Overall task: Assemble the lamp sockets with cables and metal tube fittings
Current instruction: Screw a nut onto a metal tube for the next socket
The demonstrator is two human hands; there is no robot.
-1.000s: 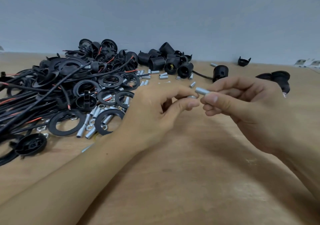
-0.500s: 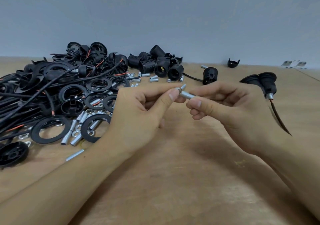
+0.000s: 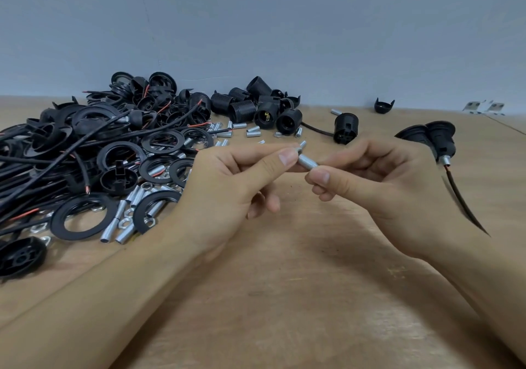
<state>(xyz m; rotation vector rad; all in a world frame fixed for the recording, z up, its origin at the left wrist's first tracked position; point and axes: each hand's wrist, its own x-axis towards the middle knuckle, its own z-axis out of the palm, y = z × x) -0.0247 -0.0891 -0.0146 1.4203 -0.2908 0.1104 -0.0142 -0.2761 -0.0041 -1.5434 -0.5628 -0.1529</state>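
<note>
A short threaded metal tube [image 3: 308, 161] is held in the air above the wooden table [image 3: 284, 297], in the middle of the view. My right hand [image 3: 378, 186] pinches its right end between thumb and forefinger. My left hand [image 3: 239, 186] pinches a small metal nut [image 3: 297, 150] at the tube's left end. An assembled black socket with a cable [image 3: 439, 143] lies to the right, behind my right hand.
A heap of black cables, rings and socket caps [image 3: 94, 152] covers the left. Loose metal tubes and nuts [image 3: 131, 215] lie near my left wrist. Black threaded socket bodies [image 3: 256, 109] stand at the back. A lone socket [image 3: 345, 128] and a cap [image 3: 384, 106] sit further right.
Both hands kept their pinch on the tube and nut while the view shifted right. The assembled socket with its cable came further into view on the right.
</note>
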